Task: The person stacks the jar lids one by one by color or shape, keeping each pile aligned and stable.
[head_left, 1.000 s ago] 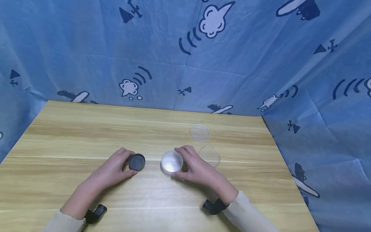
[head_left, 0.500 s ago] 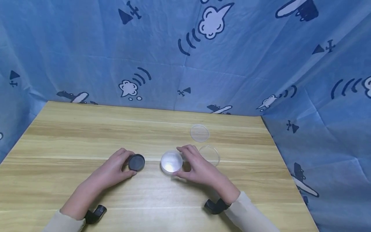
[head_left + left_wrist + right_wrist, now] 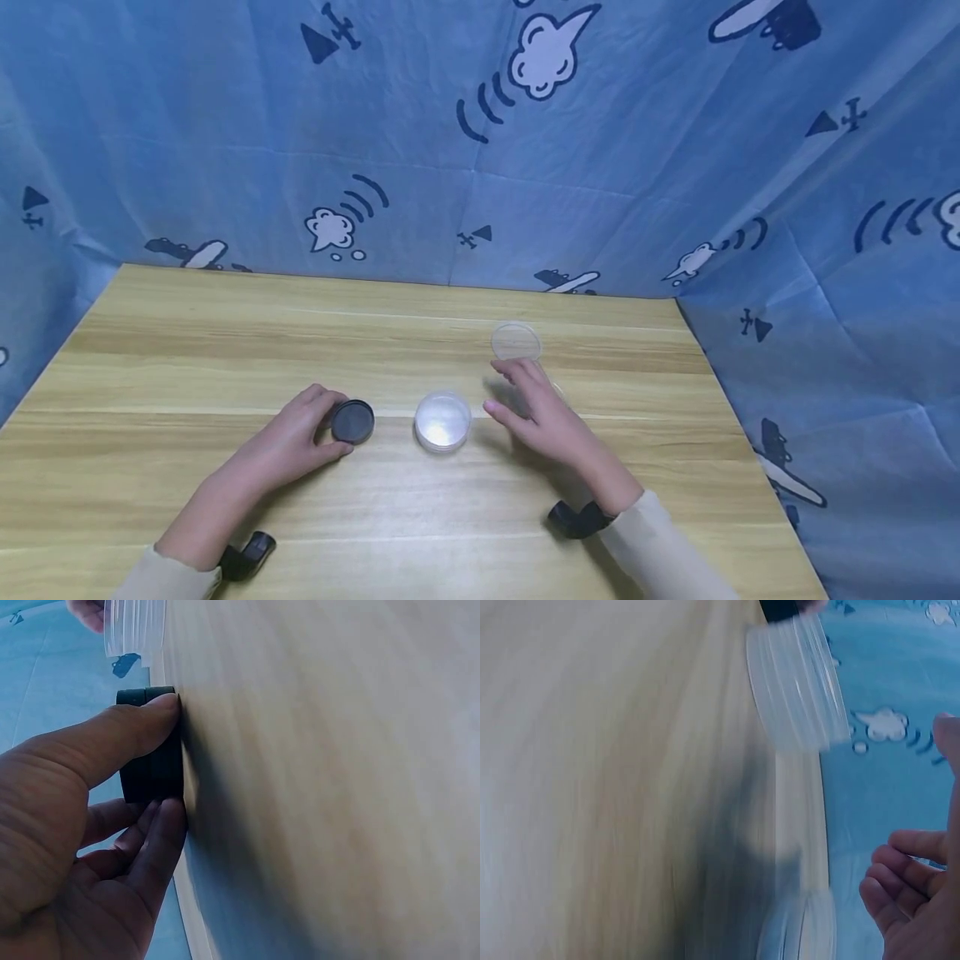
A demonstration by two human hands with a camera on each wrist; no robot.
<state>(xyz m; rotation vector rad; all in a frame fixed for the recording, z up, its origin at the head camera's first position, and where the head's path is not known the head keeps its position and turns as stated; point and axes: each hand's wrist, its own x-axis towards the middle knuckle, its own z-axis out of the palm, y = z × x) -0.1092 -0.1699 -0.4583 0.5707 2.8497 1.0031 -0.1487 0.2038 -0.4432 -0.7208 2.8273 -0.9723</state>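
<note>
My left hand [image 3: 296,437] grips a small stack of black round caps [image 3: 353,422] on the table, thumb on the near side and fingers on the far side. The left wrist view shows a seam between the stacked black pieces. To their right stands a stack of clear round dishes [image 3: 442,422], its ribbed side wall plain in the right wrist view. My right hand [image 3: 543,417] hovers to the right of that stack, thumb and fingers spread apart with nothing between them. Partly hidden under the right hand lies a clear round dish [image 3: 802,930].
Another clear round dish [image 3: 516,339] lies farther back, just beyond the right fingertips. The wooden table [image 3: 225,333] meets a blue printed curtain [image 3: 420,125] at its back and right edges. A black wrist strap [image 3: 577,521] sits below the right hand.
My right hand has let go of the clear dish stack, opened, and moved right, over the nearer clear dish. The left hand and black caps stay in place.
</note>
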